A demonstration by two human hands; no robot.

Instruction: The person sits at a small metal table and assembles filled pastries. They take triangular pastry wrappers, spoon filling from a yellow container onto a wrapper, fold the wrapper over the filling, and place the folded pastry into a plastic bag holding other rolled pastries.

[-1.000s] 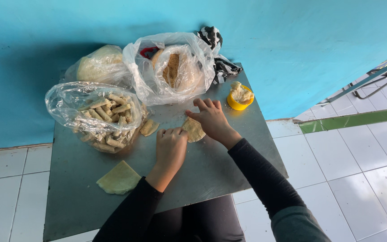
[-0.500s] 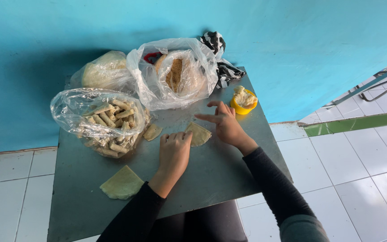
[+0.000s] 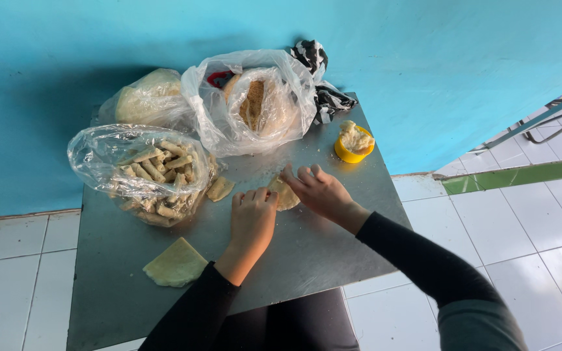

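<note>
A thin pale wrapper sheet (image 3: 285, 194) lies on the grey metal table (image 3: 307, 247) between both hands. My left hand (image 3: 253, 219) rests on its left edge with the fingers curled over it. My right hand (image 3: 317, 190) presses on its right side with the fingers spread. A finished small roll (image 3: 219, 189) lies just left of the hands. A clear bag of several finished rolls (image 3: 153, 170) stands at the left. A stack of pale wrapper sheets (image 3: 175, 263) lies near the front left.
A yellow cup of pale filling (image 3: 354, 141) stands at the back right. Two more plastic bags, one with a brownish filling (image 3: 255, 101) and one with a pale lump (image 3: 146, 99), lean by the blue wall. White floor tiles surround the table.
The view has tilted slightly. My right hand has drawn back from the wrapper's far side to its right edge, and both hands stay on the wrapper.
</note>
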